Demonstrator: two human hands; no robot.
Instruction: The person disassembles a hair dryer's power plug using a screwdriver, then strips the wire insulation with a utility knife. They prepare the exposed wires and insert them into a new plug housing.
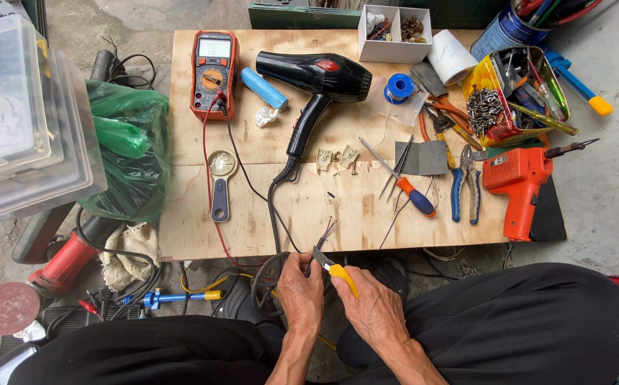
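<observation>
My left hand pinches a black cable just below the front edge of the plywood board; thin bare wire ends stick up from it. My right hand grips a yellow-handled cutter, its jaws closed on the cable right by the left fingers. The cable runs up the board to a black hair dryer. Both hands hover between my knees in black trousers.
On the board lie an orange multimeter with red and black leads, a blue cylinder, tweezers, a screwdriver, blue pliers, an orange soldering gun and a yellow tool tin. A green bag and clear boxes sit left.
</observation>
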